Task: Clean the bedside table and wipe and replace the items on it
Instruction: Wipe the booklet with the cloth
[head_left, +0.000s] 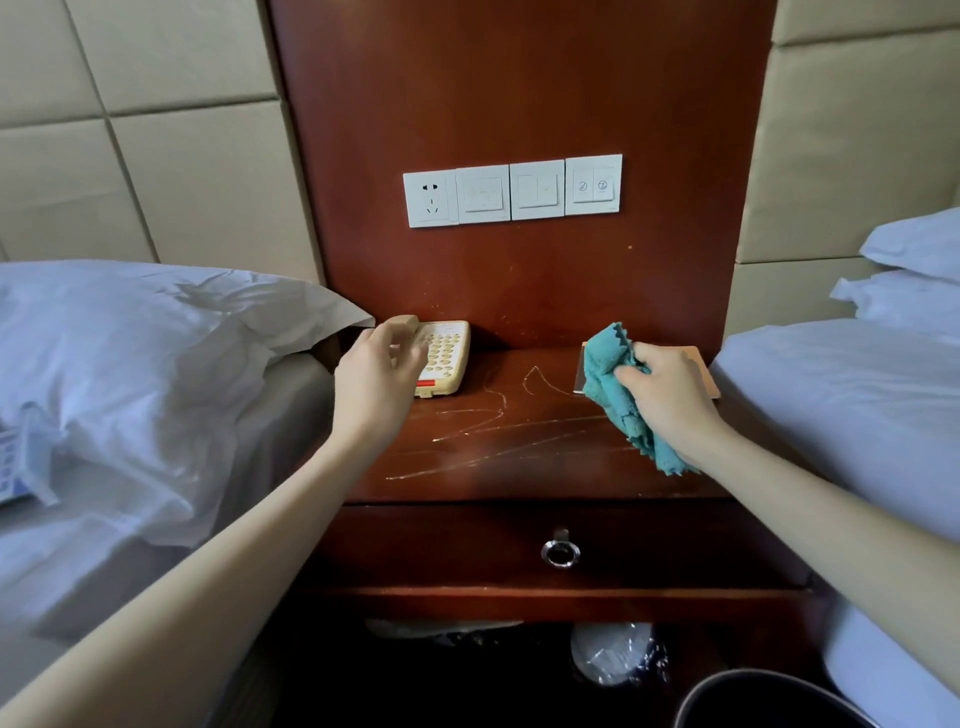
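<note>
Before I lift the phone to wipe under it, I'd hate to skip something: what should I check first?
1. Cloth gripped in right hand: ok.
2. Left hand holding telephone: cannot tell; fingers overlap the handset.
3. Tabletop wiped: not ok; pale streaks show.
4. Card cleared off: not ok; lies at right rear, behind the cloth.
5. Phone cord free: cannot tell; not visible.

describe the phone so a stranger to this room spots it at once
Between two beds stands a wooden bedside table under white wall switches. The phone sits at its back left. It is cream with a keypad, unlike the flat card on the right.
</note>
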